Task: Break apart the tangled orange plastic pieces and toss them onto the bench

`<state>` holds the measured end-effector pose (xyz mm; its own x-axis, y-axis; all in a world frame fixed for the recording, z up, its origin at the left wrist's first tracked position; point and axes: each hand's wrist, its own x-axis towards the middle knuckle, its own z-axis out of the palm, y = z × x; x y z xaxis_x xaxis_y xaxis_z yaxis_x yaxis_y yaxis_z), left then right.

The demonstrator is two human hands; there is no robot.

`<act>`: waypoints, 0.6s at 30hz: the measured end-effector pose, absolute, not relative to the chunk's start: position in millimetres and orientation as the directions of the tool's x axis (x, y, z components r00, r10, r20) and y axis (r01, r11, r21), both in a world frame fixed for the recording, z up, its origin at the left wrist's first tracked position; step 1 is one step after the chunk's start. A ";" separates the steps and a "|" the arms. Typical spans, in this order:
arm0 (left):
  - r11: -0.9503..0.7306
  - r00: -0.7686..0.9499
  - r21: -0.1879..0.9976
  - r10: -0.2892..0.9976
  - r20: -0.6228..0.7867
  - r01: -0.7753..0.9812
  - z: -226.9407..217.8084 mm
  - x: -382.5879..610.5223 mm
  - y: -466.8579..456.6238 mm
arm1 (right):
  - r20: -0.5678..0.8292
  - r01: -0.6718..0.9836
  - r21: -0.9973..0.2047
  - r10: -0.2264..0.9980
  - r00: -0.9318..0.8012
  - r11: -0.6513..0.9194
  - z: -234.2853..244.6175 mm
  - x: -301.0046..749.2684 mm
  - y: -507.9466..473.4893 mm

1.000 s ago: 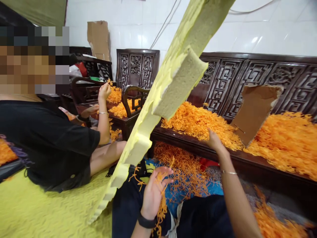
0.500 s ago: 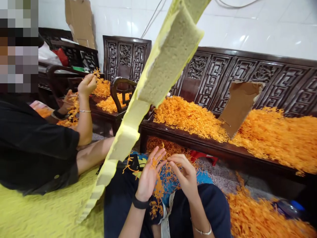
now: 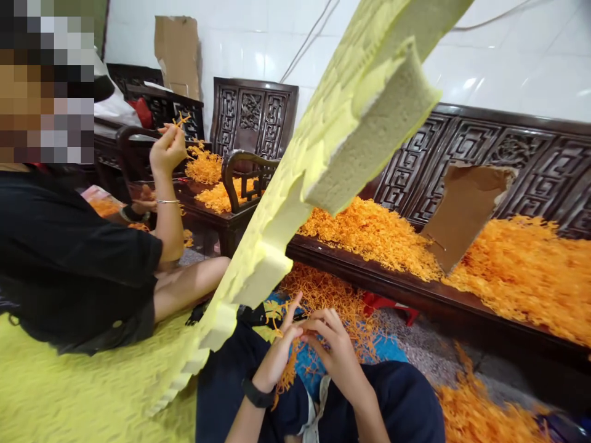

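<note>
Both hands have drawn closer since the earlier frame: the left hand (image 3: 277, 357) cups a bunch of thin orange strands (image 3: 287, 368) over the lap, and the right hand (image 3: 333, 344) has its fingers pinched on them. Teasing out a few strands at a time should work best.

Two cardboard pieces (image 3: 178, 54), one foam sheet (image 3: 295, 203).

- Dark carved wooden bench (image 3: 415, 289): seat covered by 1 continuous layer of orange strands (image 3: 517, 271); 1 torn cardboard piece (image 3: 462, 212) stands tilted in them.
- Wooden armchair (image 3: 240, 209): 2 smaller orange heaps (image 3: 221, 197) on the seat.
- Floor (image 3: 429, 344), speckled, possibly terrazzo: loose orange strands under the bench and at lower right; yellow foam mat (image 3: 69, 387) at left.
</note>
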<state>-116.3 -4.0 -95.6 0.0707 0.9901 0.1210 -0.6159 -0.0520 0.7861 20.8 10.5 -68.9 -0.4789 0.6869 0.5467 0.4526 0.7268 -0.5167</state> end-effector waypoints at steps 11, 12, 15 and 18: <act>0.069 0.158 0.860 0.987 0.014 -0.505 -119.4 -93.6 -15.6 | 0.225 0.009 -0.974 0.970 -0.095 0.227 -108.5 35.5 -5.1; 0.076 0.164 0.848 0.986 0.014 -0.524 -120.5 -90.0 -16.6 | 0.214 -0.033 -0.977 0.975 -0.065 0.213 -110.0 34.5 -6.0; 0.050 0.108 0.841 0.994 0.010 -0.538 -122.0 -80.8 -19.4 | 0.232 -0.045 -0.971 0.970 0.073 0.235 -113.1 29.7 -7.9; -0.012 0.019 0.879 1.000 0.024 -0.477 -125.7 -75.0 -22.2 | 0.228 -0.065 -0.966 0.946 0.232 0.249 -116.7 26.2 -8.8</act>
